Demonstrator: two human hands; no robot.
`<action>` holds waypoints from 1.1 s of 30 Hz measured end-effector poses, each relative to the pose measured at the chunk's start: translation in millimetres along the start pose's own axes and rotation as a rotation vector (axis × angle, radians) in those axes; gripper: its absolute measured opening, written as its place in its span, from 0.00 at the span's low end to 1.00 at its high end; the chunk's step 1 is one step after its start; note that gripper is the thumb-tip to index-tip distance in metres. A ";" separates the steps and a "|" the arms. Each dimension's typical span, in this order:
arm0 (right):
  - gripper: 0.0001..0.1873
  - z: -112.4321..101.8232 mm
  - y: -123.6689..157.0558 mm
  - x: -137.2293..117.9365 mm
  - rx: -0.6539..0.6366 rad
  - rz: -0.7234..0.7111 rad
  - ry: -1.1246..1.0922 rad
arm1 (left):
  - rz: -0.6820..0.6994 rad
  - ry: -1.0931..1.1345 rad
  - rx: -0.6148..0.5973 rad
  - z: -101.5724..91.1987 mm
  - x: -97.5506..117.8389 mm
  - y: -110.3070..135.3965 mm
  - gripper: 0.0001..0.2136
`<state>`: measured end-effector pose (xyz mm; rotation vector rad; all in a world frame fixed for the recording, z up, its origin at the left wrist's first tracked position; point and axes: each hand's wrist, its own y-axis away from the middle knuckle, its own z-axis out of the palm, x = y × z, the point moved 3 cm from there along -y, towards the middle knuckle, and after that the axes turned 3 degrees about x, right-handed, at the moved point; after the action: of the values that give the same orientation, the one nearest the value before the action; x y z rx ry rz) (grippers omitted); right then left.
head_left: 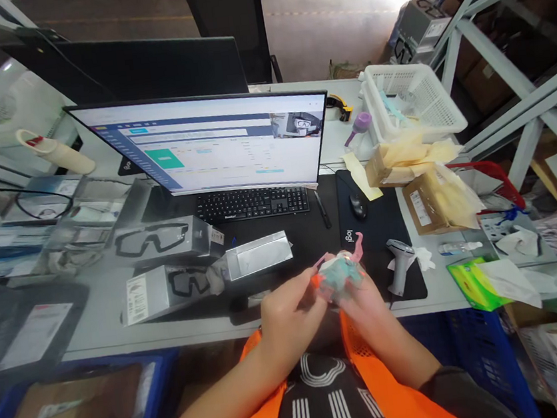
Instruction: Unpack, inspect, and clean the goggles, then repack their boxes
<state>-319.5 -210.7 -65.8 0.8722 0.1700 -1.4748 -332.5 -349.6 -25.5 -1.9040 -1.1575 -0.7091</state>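
Both hands meet over the near edge of the desk, closed on a small item (340,270) with pale teal cloth and pink and orange parts. My left hand (285,312) pinches its left side with fingers and thumb. My right hand (363,296) cups it from below and the right. The item is blurred, so I cannot make out what it is. Just left of the hands lie an open silver box (258,255) and two grey boxes printed with goggles (161,239).
A monitor (210,139), keyboard (252,203) and mouse (357,207) stand on a black mat. A barcode scanner (399,263) sits right of the hands. Further right are a white basket (409,97), cardboard boxes, yellow bags and a green tissue pack (472,281). Blue crates stand below the desk.
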 end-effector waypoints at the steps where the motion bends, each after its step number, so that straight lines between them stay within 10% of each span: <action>1: 0.18 -2.7 0.1 -1.1 0.003 0.014 -0.018 | 0.009 -0.001 0.014 -0.7 1.4 -0.6 0.13; 16: 0.22 -15.8 -5.4 -3.0 -0.112 0.041 0.060 | -0.221 0.149 -0.097 6.0 -5.7 -2.4 0.13; 33: 0.23 -12.9 -0.8 -2.0 0.031 0.072 0.061 | 0.032 0.013 -0.054 6.9 -4.7 2.3 0.16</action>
<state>-315.4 -201.3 -73.9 0.9401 0.1600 -1.3881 -332.1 -346.6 -33.6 -1.9552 -1.1081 -0.7406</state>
